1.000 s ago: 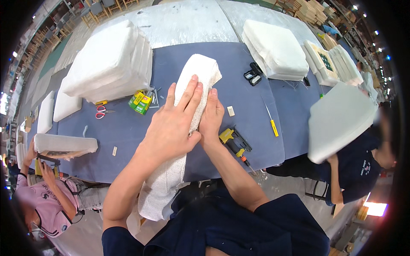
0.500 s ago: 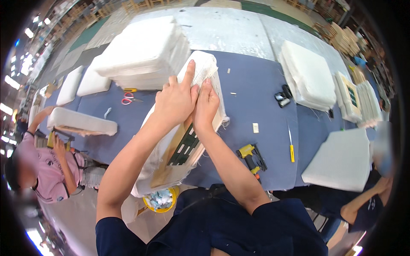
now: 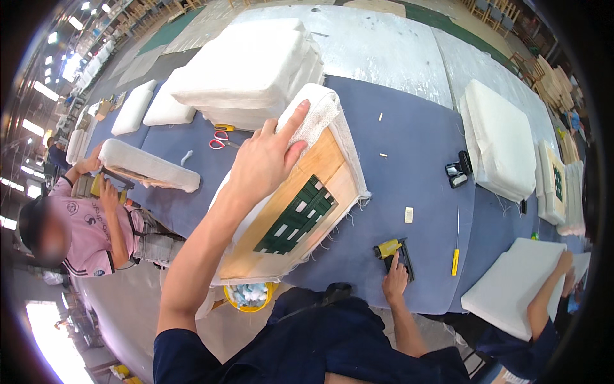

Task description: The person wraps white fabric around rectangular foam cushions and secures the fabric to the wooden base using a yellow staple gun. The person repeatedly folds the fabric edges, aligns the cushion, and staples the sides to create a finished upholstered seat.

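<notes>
Head view showed my left hand (image 3: 265, 163) spread flat on the far corner of the seat cushion frame (image 3: 300, 211), fingers apart and pressing the white fabric cover (image 3: 316, 115) down over the edge. I held it that way, I judge, so the cloth stayed taut against the wood where it wrapped round. The frame lay tilted, underside up, its plywood and dark green webbing (image 3: 297, 217) facing me, its near end overhanging the edge of the blue worktable (image 3: 416, 128) above a yellow bucket (image 3: 249, 297) of scraps.

My right hand (image 3: 396, 278) rested on the table's near edge, fingers closed round the yellow staple gun (image 3: 393, 253), which lay on the cloth just right of the frame and apart from it.

Around me, a stack of white foam cushions (image 3: 249, 70) stood just beyond the frame, with red-handled scissors (image 3: 220, 137) beside it. A yellow utility knife (image 3: 455, 261) lay right of the gun, and a small black tool (image 3: 457, 173) further off near another pile of cushions (image 3: 499, 144). On my left a person in a pink shirt (image 3: 96, 230) worked on a long cushion (image 3: 147, 166); on my right another person's arm (image 3: 550, 288) lay on a white pad (image 3: 511, 288). Nothing lay between gun and frame.
</notes>
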### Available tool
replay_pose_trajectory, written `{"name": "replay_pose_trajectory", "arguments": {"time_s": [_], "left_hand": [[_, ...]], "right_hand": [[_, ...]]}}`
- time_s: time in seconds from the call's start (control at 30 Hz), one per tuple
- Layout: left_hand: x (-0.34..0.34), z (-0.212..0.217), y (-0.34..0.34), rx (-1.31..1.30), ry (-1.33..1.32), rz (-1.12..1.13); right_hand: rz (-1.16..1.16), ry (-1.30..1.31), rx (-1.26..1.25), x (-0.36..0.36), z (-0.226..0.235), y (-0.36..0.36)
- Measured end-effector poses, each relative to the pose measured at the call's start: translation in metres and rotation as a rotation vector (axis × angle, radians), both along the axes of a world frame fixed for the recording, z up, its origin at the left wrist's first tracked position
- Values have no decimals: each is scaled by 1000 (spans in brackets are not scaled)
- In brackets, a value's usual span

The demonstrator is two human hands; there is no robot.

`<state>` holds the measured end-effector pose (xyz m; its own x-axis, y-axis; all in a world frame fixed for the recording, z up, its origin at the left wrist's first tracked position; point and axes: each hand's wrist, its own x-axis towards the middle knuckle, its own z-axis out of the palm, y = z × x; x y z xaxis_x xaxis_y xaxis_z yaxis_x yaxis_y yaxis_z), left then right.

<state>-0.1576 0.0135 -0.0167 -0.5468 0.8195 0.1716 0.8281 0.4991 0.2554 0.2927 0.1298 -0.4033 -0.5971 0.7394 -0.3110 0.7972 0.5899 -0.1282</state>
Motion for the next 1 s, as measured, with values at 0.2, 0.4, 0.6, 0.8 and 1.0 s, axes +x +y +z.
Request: {"name": "replay_pose_trajectory", "arguments": {"time_s": [0.2, 0.4, 0.6, 0.8, 1.0], "left_hand": [[23, 0, -3, 2, 34, -27], [33, 2, -2, -12, 53, -29], [39, 7, 4, -27, 84, -22], [42, 8, 3, -30, 84, -14], [40, 6, 2, -30, 56, -14]], "right_hand": [[-197, 495, -435, -106, 118, 90], [106, 1165, -723, -203, 269, 65], [535, 1127, -204, -249, 277, 75], [604, 1254, -118, -252, 278, 61], [511, 1231, -326, -249, 272, 52]]}}
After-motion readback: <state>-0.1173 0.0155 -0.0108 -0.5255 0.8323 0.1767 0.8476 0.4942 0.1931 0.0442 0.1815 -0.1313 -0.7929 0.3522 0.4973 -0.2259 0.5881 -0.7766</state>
